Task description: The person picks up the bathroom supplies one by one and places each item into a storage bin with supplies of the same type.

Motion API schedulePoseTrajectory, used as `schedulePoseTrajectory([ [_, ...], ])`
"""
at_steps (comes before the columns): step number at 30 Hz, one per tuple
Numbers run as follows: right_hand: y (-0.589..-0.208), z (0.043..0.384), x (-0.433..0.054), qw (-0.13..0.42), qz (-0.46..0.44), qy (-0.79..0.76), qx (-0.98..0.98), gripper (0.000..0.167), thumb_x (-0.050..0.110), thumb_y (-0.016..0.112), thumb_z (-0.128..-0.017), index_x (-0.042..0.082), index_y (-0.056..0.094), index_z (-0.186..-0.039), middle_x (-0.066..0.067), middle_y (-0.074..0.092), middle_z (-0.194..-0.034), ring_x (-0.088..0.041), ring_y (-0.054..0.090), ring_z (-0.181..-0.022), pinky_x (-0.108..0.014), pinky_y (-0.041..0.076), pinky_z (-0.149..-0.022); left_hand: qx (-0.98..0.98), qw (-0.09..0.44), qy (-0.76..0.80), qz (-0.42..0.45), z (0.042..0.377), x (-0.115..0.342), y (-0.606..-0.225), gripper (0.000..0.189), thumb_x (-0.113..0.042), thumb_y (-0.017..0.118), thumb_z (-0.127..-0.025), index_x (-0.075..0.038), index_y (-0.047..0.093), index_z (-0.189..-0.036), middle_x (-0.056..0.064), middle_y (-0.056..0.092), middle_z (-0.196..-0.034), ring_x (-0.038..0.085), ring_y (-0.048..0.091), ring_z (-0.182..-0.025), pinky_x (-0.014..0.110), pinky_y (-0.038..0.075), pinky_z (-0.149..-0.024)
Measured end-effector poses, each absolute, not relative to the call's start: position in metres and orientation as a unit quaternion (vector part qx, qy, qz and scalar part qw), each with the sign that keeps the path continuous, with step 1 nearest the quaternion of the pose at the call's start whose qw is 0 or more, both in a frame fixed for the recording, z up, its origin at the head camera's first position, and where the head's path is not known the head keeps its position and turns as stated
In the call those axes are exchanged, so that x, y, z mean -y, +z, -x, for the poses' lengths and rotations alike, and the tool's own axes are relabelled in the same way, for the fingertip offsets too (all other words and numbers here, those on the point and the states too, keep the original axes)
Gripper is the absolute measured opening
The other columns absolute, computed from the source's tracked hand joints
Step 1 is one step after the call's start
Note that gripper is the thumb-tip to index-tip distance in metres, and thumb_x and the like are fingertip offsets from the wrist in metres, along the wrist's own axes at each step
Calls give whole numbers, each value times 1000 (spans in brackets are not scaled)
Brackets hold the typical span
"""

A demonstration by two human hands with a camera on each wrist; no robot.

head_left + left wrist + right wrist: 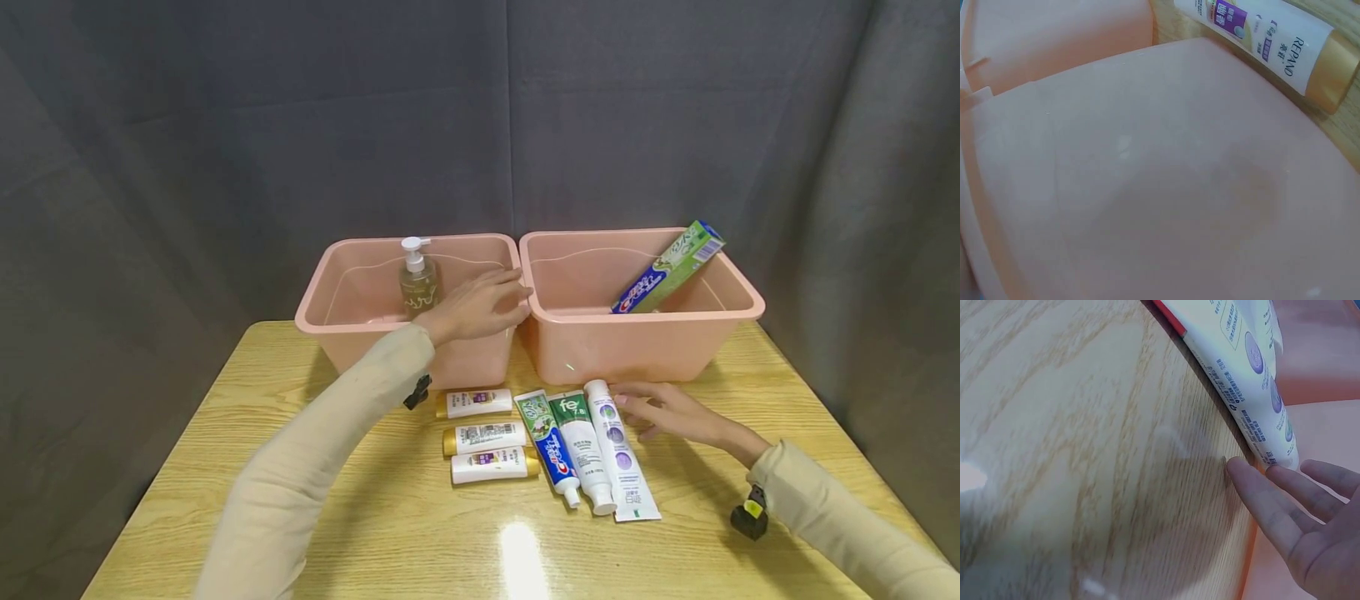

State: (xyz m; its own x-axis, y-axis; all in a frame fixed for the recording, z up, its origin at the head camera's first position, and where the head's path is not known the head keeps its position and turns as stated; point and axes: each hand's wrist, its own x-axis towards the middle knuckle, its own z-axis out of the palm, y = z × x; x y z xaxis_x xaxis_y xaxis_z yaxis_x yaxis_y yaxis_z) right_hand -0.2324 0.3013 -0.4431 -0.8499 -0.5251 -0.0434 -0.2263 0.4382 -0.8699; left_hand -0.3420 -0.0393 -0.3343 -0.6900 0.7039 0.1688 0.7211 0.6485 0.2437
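My left hand (pixel 480 307), fingers loosely extended and holding nothing, is over the front right corner of the left pink bin (pixel 472 360). In the left wrist view, the bin's wall (pixel 1147 162) fills most of the picture. My right hand (pixel 675 414) lies low beside a white tube with purple circles (pixel 619 454), its fingertips right at the capped end. Spread fingers (pixel 1272 515) show there in the right wrist view, not wrapped around the tube. Left of that tube lie a green-and-white tube (pixel 582 446) and a blue-and-green Crest toothpaste tube (pixel 550 442).
Three white bottles with gold caps lie in a column, the nearest bottle (pixel 491 467) lowest. A pump bottle (pixel 418 287) stands in the left bin. In the right pink bin (pixel 630 350), a toothpaste box (pixel 666 271) leans over the rim. A grey curtain (pixel 360 125) hangs behind.
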Motion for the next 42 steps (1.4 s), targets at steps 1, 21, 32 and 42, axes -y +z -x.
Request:
schedulePoseTrajectory([
  [1, -443, 233, -301, 156, 225, -478, -834, 49, 22, 49, -105, -9, 43, -143, -32, 51, -134, -44, 60, -108, -46, 59, -77, 907, 28, -151, 392, 342, 39, -335, 49, -43, 42, -104, -20, 52, -146, 8, 29, -160, 28, 22, -148, 48, 17, -119],
  [21, -453, 237, -291, 153, 224, -471, -840, 54, 21, 60, -101, -11, 44, -141, -34, 50, -131, -28, 66, -85, -39, 60, -71, 904, 23, -174, 389, 346, 40, -342, 50, -45, 39, -105, -20, 51, -146, 6, 30, -160, 25, 24, -147, 42, 18, -119],
  [32, -459, 235, -290, 116, 223, -475, -844, 49, 16, 67, -95, -10, 50, -134, -33, 53, -127, -26, 64, -80, -38, 60, -64, 903, 19, -177, 390, 347, 39, -342, 49, -43, 40, -105, -20, 50, -147, 6, 30, -160, 24, 24, -147, 42, 19, -119],
  [42, -461, 237, -285, 106, 207, -490, -840, 52, 12, 70, -93, -9, 47, -135, -34, 50, -127, -28, 64, -82, -37, 59, -61, 903, 20, -180, 390, 346, 40, -342, 49, -43, 40, -105, -20, 51, -146, 7, 30, -160, 25, 24, -147, 42, 19, -119],
])
